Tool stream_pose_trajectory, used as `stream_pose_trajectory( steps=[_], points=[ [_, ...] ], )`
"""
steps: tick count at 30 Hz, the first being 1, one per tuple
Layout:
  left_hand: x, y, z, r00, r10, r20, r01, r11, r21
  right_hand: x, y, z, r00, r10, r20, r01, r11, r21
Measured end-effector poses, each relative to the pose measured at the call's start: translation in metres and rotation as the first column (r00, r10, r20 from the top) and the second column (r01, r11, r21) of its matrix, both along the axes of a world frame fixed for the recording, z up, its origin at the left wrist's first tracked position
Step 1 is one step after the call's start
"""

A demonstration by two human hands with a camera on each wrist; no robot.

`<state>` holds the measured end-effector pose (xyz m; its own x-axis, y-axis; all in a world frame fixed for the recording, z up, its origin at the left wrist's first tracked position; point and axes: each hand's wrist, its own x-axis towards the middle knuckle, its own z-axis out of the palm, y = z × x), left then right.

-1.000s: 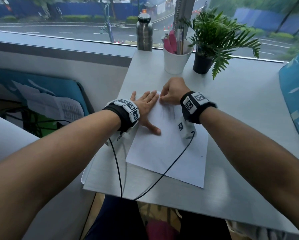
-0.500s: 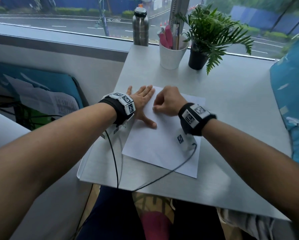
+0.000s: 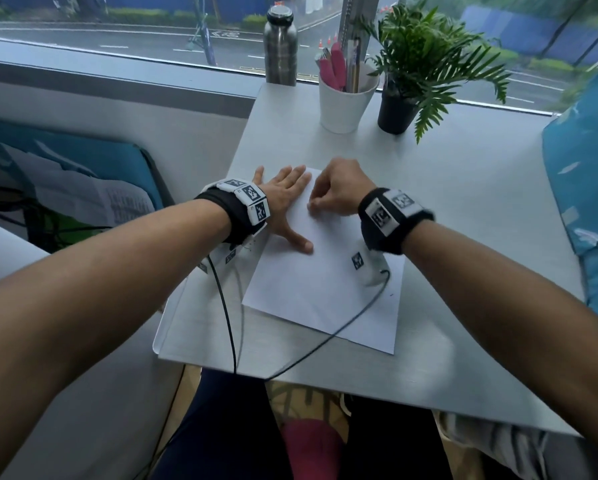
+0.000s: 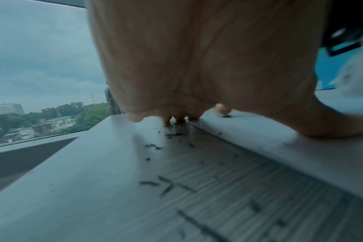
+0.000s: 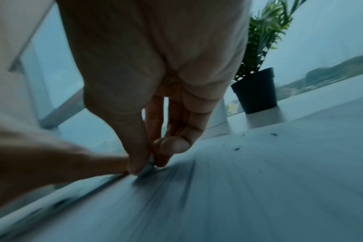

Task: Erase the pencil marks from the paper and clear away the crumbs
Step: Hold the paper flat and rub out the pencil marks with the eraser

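A white sheet of paper [image 3: 318, 292] lies on the grey table [image 3: 464, 209]. My left hand [image 3: 283, 199] rests flat on the sheet's left edge, fingers straight and thumb spread out on the paper [image 4: 259, 144]. My right hand [image 3: 335, 195] is curled over the sheet's top part, its thumb and fingers pinching a small eraser [image 5: 149, 164] against the paper; the fingers hide most of it. Dark eraser crumbs [image 4: 153, 146] lie on the table left of the sheet, and a few crumbs [image 5: 236, 149] lie on the paper. The pencil marks are hidden under my hands.
At the back of the table stand a white cup of pens [image 3: 346, 105], a potted fern [image 3: 394, 112] and a steel bottle [image 3: 280, 46]. A blue cushion [image 3: 585, 188] lies at the right. Two black cables [image 3: 228, 323] run off the near edge. The table's left edge is close to my left wrist.
My right hand has slid a short way toward me over the top of the sheet, blurred with motion. My left hand has stayed flat on the sheet's edge.
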<state>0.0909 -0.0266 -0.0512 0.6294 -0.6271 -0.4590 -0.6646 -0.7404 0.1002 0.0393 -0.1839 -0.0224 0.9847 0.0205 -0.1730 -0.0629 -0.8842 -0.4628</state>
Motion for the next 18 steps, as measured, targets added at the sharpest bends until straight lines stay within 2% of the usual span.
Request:
stream_pose_trajectory(
  steps=[2, 6, 10, 11, 15, 18],
  points=[
    [-0.002, -0.002, 0.003, 1.0, -0.008, 0.022, 0.008, 1.0, 0.016, 0.021, -0.002, 0.002, 0.996, -0.076, 0.054, 0.076, 0.997, 0.004],
    [-0.001, -0.006, 0.008, 0.999, -0.007, 0.046, 0.005, 0.998, 0.059, 0.026, -0.001, -0.002, 0.991, -0.107, 0.079, 0.109, 0.994, -0.012],
    [0.0, -0.005, 0.007, 0.999, -0.004, 0.046, 0.001, 0.998, 0.069, 0.004, -0.004, -0.005, 0.997, -0.011, -0.072, 0.013, 1.0, 0.026],
    [0.0, -0.005, 0.006, 0.999, -0.003, 0.045, 0.0, 0.998, 0.067, 0.004, -0.005, -0.003, 0.998, -0.001, -0.07, 0.003, 1.0, 0.027],
    [0.0, -0.005, 0.007, 0.999, -0.01, 0.03, 0.008, 0.997, 0.071, 0.026, -0.009, 0.001, 0.991, -0.115, 0.068, 0.113, 0.993, 0.033],
    [0.0, -0.006, 0.007, 1.0, -0.004, 0.031, 0.002, 0.998, 0.069, 0.013, 0.0, -0.001, 0.991, -0.093, 0.093, 0.094, 0.996, 0.003]
  ],
)
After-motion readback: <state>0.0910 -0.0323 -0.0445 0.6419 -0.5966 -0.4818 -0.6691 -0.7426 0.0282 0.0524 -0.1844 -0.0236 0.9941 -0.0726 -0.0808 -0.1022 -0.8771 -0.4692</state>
